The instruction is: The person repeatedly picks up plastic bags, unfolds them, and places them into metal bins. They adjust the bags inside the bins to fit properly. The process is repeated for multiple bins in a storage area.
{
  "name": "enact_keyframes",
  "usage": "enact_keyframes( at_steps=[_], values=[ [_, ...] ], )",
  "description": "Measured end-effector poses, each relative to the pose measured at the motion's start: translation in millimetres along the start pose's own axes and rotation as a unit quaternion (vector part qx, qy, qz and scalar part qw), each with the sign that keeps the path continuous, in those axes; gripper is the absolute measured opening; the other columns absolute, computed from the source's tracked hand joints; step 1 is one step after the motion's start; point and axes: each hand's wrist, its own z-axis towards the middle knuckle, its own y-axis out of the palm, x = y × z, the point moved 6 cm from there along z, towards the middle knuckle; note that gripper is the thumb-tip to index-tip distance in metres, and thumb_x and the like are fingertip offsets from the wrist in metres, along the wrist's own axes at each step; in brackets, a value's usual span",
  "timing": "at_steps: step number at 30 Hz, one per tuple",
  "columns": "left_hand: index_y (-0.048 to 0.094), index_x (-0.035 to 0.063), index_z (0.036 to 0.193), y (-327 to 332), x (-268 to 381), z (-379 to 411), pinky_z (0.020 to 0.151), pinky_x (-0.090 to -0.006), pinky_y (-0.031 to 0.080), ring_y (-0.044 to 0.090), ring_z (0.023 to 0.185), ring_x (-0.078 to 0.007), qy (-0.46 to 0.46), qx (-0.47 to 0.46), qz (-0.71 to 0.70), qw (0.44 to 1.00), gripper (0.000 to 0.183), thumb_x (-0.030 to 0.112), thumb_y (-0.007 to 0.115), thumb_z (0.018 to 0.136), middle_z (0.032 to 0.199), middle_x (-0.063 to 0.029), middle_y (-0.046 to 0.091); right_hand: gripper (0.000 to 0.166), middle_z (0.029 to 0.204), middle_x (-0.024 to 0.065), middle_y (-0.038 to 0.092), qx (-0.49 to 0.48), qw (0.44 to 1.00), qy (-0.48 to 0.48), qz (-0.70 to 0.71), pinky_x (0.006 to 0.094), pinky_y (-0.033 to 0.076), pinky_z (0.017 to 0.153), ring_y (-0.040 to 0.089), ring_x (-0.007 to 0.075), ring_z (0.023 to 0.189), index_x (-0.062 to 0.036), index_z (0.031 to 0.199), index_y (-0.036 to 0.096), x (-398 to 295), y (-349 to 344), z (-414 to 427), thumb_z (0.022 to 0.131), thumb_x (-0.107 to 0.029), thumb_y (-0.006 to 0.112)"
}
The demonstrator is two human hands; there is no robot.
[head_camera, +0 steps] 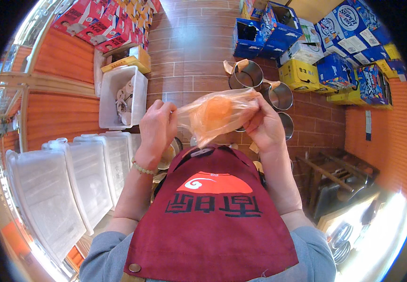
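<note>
A thin clear plastic bag (185, 121) is stretched between my two hands in front of my dark red apron (214, 229). Through its film shows something orange (214, 110); what it is I cannot tell. My left hand (158, 123) pinches one side of the bag between thumb and fingers, and a beaded bracelet (142, 167) circles that wrist. On the opposite side, my right hand (265, 123) grips the gathered plastic, with the fingers partly behind it. Beneath and beyond the bag, round metal buckets (247, 75) stand on the wood-look tiled floor.
To the left, a white plastic tub (140, 102) holds several dishes (124, 100), near a row of translucent lidded bins (48, 190). Blue beer cartons (277, 31) and yellow cartons (297, 75) line the right. Red cartons (97, 24) are stacked far left; a dark wooden frame (325, 172) stands right.
</note>
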Motion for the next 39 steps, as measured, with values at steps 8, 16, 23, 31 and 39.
enact_keyframes(
  at_steps=[8, 16, 23, 31, 39],
  values=[
    [0.051, 0.0042, 0.089, -2, -39, 10, 0.045, -0.0231, 0.041, 0.051, 0.053, -0.0094, -0.329, 0.108, -0.610, 0.712, 0.007, 0.007, 0.045, 0.087, 0.071, -0.0037, 0.057, 0.027, 0.089, 0.0049, 0.055, -0.130, 0.945, -0.013, -0.299, 0.0274, 0.044, 0.077, 0.054, 0.0143, 0.088, -0.0034, 0.102, 0.051, -12, 14, -23, 0.077, -0.011, 0.055],
    [0.052, 0.0065, 0.087, -3, -48, 13, 0.035, -0.0197, 0.026, 0.034, 0.043, -0.0024, -0.279, 0.048, -0.760, 0.585, 0.006, 0.011, 0.048, 0.087, 0.059, 0.0037, 0.044, 0.038, 0.094, 0.0108, 0.060, 0.091, 0.643, -0.277, -0.708, 0.0282, 0.043, 0.079, 0.057, 0.0238, 0.089, -0.0042, 0.102, 0.055, -33, -10, -14, 0.066, 0.007, 0.048],
    [0.054, 0.0054, 0.087, -20, -76, 18, 0.053, -0.0214, 0.042, 0.050, 0.061, -0.0070, -0.254, 0.137, -0.669, 0.685, 0.009, 0.013, 0.048, 0.087, 0.069, -0.0003, 0.052, 0.013, 0.081, 0.0046, 0.062, 0.196, 0.718, -0.350, -0.568, 0.0234, 0.044, 0.069, 0.056, 0.0112, 0.076, -0.0007, 0.093, 0.060, -74, -26, -19, 0.081, -0.005, 0.054],
    [0.053, 0.0033, 0.091, 5, -104, 23, 0.059, -0.0262, 0.047, 0.055, 0.070, -0.0116, -0.200, -0.021, -0.861, 0.466, 0.011, 0.012, 0.049, 0.086, 0.082, -0.0049, 0.056, 0.014, 0.086, 0.0087, 0.061, 0.180, 0.861, -0.320, -0.352, 0.0244, 0.045, 0.072, 0.057, 0.0143, 0.080, 0.0015, 0.093, 0.057, -54, -43, -12, 0.081, -0.004, 0.052],
    [0.056, 0.0053, 0.084, -25, -51, -1, 0.046, -0.0186, 0.029, 0.037, 0.051, -0.0025, -0.173, -0.093, -0.553, 0.810, 0.011, 0.013, 0.061, 0.077, 0.058, 0.0083, 0.039, 0.023, 0.093, 0.0116, 0.060, 0.057, 0.990, -0.101, 0.079, 0.0364, 0.051, 0.075, 0.059, 0.0213, 0.084, -0.0007, 0.098, 0.054, -78, -67, -1, 0.085, -0.019, 0.051]
  ],
)
